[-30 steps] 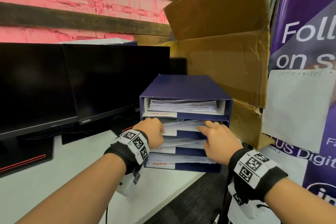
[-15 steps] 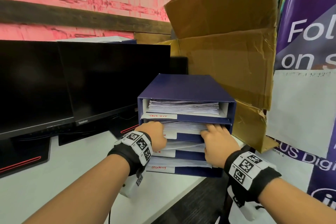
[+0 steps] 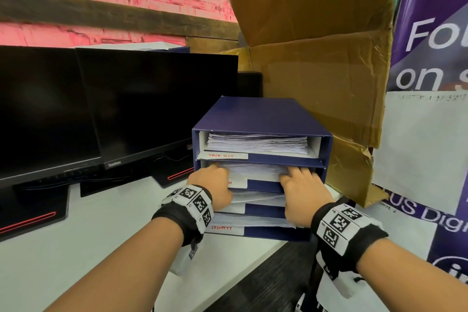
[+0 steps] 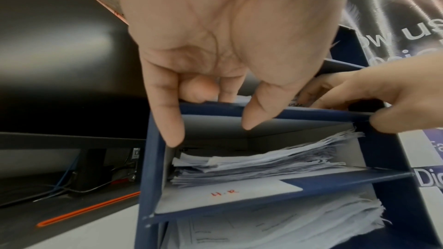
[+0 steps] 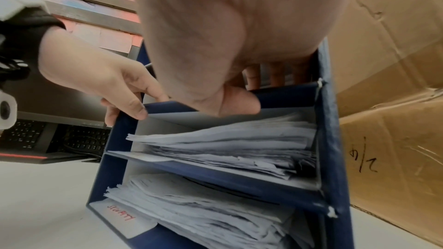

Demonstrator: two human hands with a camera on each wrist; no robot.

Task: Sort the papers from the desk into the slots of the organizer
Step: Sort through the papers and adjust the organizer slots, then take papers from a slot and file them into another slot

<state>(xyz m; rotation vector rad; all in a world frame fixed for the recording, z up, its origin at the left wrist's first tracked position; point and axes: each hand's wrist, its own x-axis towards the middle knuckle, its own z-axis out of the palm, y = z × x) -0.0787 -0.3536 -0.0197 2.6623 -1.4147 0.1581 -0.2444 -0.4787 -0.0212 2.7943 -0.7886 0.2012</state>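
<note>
Both hands (image 3: 258,185) at the organizer's (image 3: 260,116) second slot, fingers on its papers (image 3: 253,168).

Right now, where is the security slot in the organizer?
In the head view, the security slot is the bottom tier of the blue organizer, resting on the white desk, below both hands.

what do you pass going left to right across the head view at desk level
Left monitor → second monitor → left hand → right hand → cardboard box → white sheet on the purple banner. Both hands are at the organizer.
</note>
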